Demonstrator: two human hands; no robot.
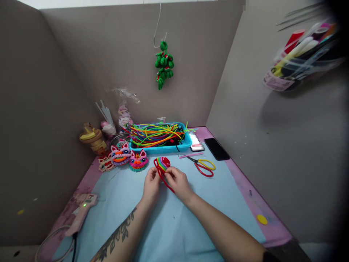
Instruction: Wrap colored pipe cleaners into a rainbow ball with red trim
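Observation:
Between my hands, above the middle of the blue cloth, is a small rainbow-striped craft piece (163, 163) that looks made of fuzzy pipe cleaners, with a red end. My left hand (152, 182) is closed in a pinch at its lower left side. On the right side, my right hand (177, 181) pinches it with thumb and fingers. A red pipe cleaner (168, 186) loops from the piece and trails down between the hands toward my right wrist. The exact spots where the fingertips meet the piece are partly hidden.
Behind stands a blue tray (160, 148) of colourful pipe cleaners. Finished animal-face pieces (138, 161) lie to the left. Scissors (203, 165) and a black phone (217, 149) rest at right. A glue gun (81, 214) with its cord lies front left. Grey partitions enclose the table.

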